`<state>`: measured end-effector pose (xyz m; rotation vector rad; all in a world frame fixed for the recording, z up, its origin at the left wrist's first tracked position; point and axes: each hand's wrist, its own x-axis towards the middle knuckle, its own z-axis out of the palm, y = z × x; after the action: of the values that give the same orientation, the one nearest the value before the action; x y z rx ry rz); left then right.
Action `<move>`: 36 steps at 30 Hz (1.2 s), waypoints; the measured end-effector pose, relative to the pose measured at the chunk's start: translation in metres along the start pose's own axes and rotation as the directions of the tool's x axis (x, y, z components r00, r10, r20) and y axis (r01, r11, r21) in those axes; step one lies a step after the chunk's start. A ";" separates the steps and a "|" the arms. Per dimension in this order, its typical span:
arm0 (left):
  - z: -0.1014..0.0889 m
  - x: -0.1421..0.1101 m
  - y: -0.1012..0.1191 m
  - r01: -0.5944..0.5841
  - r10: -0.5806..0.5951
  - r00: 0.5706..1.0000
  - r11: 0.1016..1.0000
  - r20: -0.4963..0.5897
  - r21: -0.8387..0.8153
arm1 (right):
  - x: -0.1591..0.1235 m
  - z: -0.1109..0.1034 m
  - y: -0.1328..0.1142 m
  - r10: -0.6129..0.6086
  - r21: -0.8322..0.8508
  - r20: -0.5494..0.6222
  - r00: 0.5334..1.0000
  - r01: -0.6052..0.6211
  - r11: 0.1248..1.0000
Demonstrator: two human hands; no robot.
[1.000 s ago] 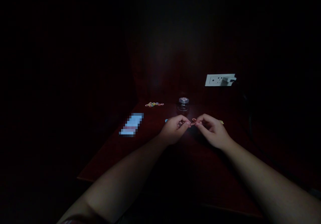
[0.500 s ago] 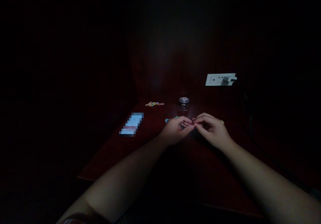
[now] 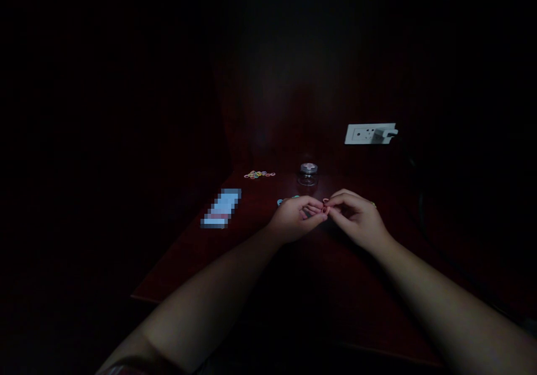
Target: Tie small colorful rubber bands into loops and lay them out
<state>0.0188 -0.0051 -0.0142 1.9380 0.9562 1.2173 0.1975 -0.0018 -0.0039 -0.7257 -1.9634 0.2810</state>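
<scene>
Fingers of left hand [image 3: 290, 220] and right hand [image 3: 358, 216] pinch small reddish ring [image 3: 325, 210]; likely light, stretchy, grip by rim

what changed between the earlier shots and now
The left hand's fingertips moved rightward, closing most of the gap to the right hand. The pinkish band between them, a thin line a second ago, now shows as a small ring. A teal piece has come into view beyond the left hand. Nothing was visibly let go. Unchanged: the ring pile, jar and wall socket.
</scene>
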 end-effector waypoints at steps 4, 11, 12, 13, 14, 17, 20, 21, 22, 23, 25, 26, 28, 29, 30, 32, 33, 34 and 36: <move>0.000 0.000 -0.002 -0.036 0.036 0.999 0.999 -0.014 0.030 | 0.000 0.001 0.000 0.006 0.016 0.011 1.000 -0.006 1.000; -0.003 0.002 -0.005 -0.117 0.120 0.992 0.987 -0.025 0.112 | 0.000 0.000 -0.001 0.007 0.038 0.029 1.000 -0.008 0.999; -0.003 0.002 -0.005 -0.121 0.125 0.992 0.986 -0.032 0.117 | 0.000 0.000 -0.001 0.008 0.046 0.030 1.000 -0.009 0.999; -0.003 0.002 -0.005 -0.122 0.127 0.991 0.985 -0.037 0.120 | 0.000 0.000 -0.002 0.008 0.054 0.032 0.999 -0.010 0.998; -0.003 0.002 -0.005 -0.121 0.127 0.991 0.985 -0.041 0.121 | 0.000 0.000 -0.002 0.007 0.061 0.033 0.999 -0.009 0.998; -0.003 0.002 -0.005 -0.121 0.129 0.990 0.984 -0.054 0.128 | -0.001 0.000 -0.002 0.002 0.069 0.033 0.999 -0.004 0.998; -0.003 0.002 -0.004 -0.122 0.132 0.989 0.982 -0.060 0.144 | -0.001 0.000 -0.003 0.009 0.054 0.024 1.000 -0.010 0.998; -0.003 0.002 -0.003 -0.122 0.132 0.989 0.982 -0.060 0.147 | -0.001 0.000 -0.003 0.009 0.049 0.026 1.000 -0.011 0.999; -0.003 0.002 -0.003 -0.122 0.133 0.989 0.981 -0.061 0.151 | -0.001 0.000 -0.003 0.008 0.048 0.030 1.000 -0.010 0.999; -0.003 0.002 -0.003 -0.124 0.135 0.989 0.980 -0.064 0.154 | -0.001 -0.001 -0.003 0.007 0.051 0.035 0.999 -0.008 0.999; -0.003 0.002 -0.004 -0.126 0.138 0.988 0.980 -0.072 0.157 | -0.001 0.000 -0.003 0.003 0.065 0.043 0.999 -0.006 0.998; -0.002 0.002 -0.004 -0.125 0.138 0.988 0.980 -0.076 0.157 | -0.001 0.000 -0.003 0.003 0.070 0.045 0.999 -0.006 0.998; -0.002 0.002 -0.004 -0.121 0.135 0.988 0.981 -0.081 0.153 | -0.001 0.000 -0.002 0.004 0.069 0.044 0.999 -0.007 0.998; -0.002 0.002 -0.005 -0.120 0.134 0.988 0.981 -0.082 0.150 | -0.001 0.001 -0.002 0.006 0.063 0.042 0.999 -0.008 0.998; -0.002 0.002 -0.005 -0.120 0.133 0.988 0.982 -0.082 0.147 | -0.001 0.001 -0.001 0.009 0.055 0.039 0.999 -0.011 0.998; -0.002 0.002 -0.005 -0.123 0.136 0.987 0.981 -0.080 0.147 | -0.002 0.001 0.000 0.017 0.038 0.035 0.999 -0.018 0.999; -0.002 0.002 -0.005 -0.124 0.137 0.987 0.981 -0.080 0.147 | -0.002 0.001 0.000 0.020 0.035 0.034 0.999 -0.021 0.999; -0.001 0.002 -0.005 -0.124 0.136 0.987 0.982 -0.080 0.145 | -0.002 0.001 0.000 0.021 0.033 0.034 0.999 -0.022 0.999; -0.001 0.002 -0.004 -0.119 0.131 0.988 0.984 -0.080 0.135 | -0.002 0.001 0.001 0.018 0.033 0.034 0.999 -0.019 0.999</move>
<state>0.0180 -0.0013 -0.0161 2.0878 0.9940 1.3519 0.1974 -0.0022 -0.0057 -0.7217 -1.9797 0.3381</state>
